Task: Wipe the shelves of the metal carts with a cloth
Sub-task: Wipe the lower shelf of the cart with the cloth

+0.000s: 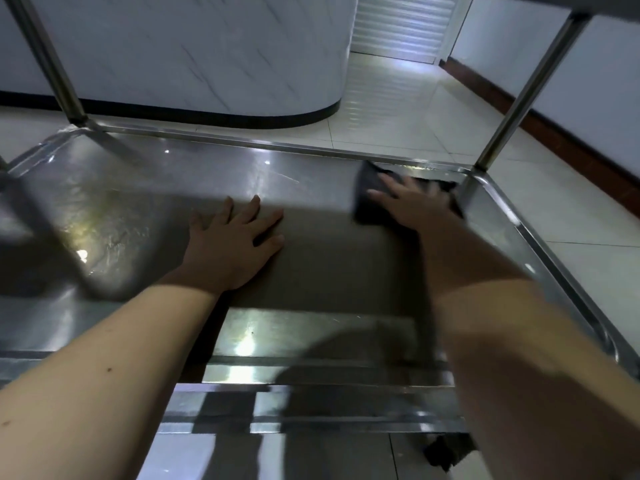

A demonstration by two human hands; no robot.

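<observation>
Both bare forearms reach forward and down over the metal cart shelf (145, 202). Left hand (230, 249) lies palm-down, flat on the shelf near its middle, fingers spread and straight, gripping nothing, just pressing on the steel. Right hand (414, 206) stretches further out to the far right corner, palm down, fingers splayed flat on top of a dark cloth (369, 199); no closed grasp, cloth pinned between open hand and shelf. Right hand is motion-blurred. Cloth sits on the shelf surface just beside the far rim and close to the right upright post (519, 95); its right edge is partly hidden by the hand. Left post (52, 60) rises at the far left corner. Pale tiled floor (398, 109) beyond the cart.
</observation>
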